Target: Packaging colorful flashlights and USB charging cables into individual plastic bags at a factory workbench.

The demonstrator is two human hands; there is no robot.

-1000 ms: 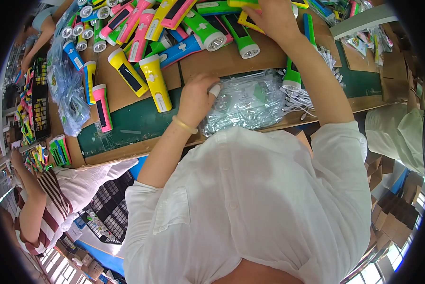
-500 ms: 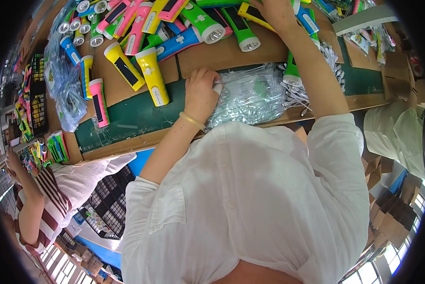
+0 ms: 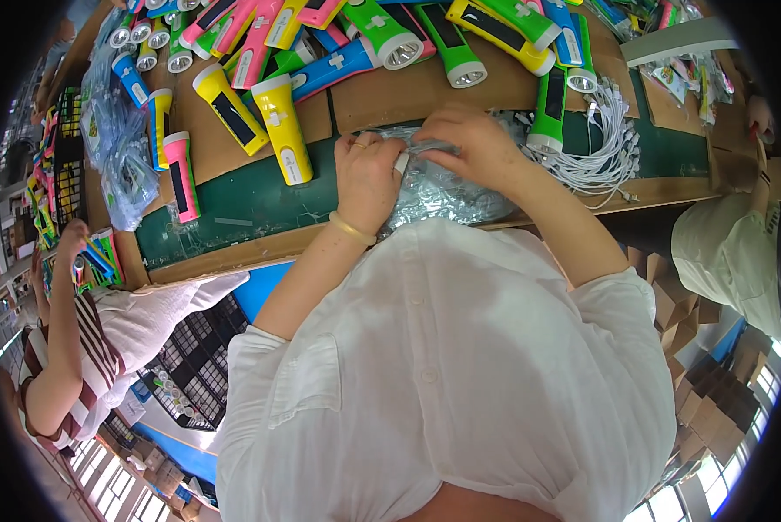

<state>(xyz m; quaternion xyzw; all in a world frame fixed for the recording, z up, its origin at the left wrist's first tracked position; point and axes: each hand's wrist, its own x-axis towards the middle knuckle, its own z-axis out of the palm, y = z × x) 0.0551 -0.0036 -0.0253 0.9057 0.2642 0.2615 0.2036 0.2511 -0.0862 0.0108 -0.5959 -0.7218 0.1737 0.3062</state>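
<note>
A stack of clear plastic bags (image 3: pixel 442 196) lies at the table edge in front of me. My left hand (image 3: pixel 368 178) is closed at the left end of the stack, with a small white piece (image 3: pixel 402 163) showing by its fingers; its kind is unclear. My right hand (image 3: pixel 473 146) pinches the upper bag's edge between thumb and fingers, close to my left hand. Just right of the stack lie a green flashlight (image 3: pixel 549 113) and a bundle of white cables (image 3: pixel 608 143). A yellow flashlight (image 3: pixel 283 130) points toward me beyond my left hand.
A pile of coloured flashlights (image 3: pixel 355 56) covers the cardboard at the back. More clear bags (image 3: pixel 125 157) hang together at the left. A grey bar (image 3: pixel 677 42) crosses at the far right. One person (image 3: pixel 68 365) works at left, another (image 3: pixel 730 252) at right.
My right hand has come back from the flashlight pile to the bags and now pinches one. My left hand has stayed nearly in place. The left co-worker's arm has moved up.
</note>
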